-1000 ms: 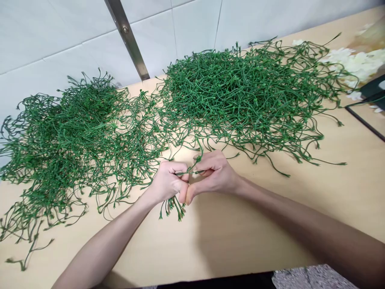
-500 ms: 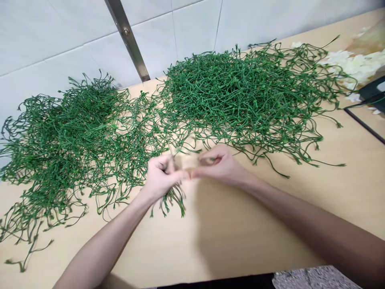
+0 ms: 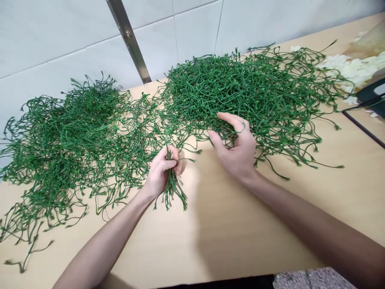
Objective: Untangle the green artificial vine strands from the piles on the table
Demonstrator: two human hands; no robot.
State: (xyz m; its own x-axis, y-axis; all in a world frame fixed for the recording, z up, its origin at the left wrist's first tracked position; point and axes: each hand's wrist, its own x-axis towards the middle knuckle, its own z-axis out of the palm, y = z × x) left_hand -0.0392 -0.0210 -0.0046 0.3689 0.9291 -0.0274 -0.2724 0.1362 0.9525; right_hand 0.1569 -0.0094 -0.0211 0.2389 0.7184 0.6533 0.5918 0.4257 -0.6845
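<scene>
Closed around a small bunch of green artificial flower stems [image 3: 173,188] is my left hand [image 3: 162,170], thumb pressed over them. The stem ends fan out below the fist and a few poke out above it. My right hand [image 3: 237,150] is open at the front edge of the right-hand heap of green stems [image 3: 222,88], thumb and fingers apart, nothing seen between them. A few strands lie close to its fingers. Another heap of the same stems [image 3: 81,120] spreads over the left side, with loose strands between the two.
White artificial petals [image 3: 351,66] and a dark object [image 3: 373,96] with a thin black bar stand at the right edge. Behind the wooden table [image 3: 240,241] is a tiled wall [image 3: 192,32] with a metal strip [image 3: 129,38]. One branched stem [image 3: 28,253] lies apart at lower left.
My hands were together at the bunch. My right hand has moved away up and to the right and opened beside the heap; my left hand still grips the stems.
</scene>
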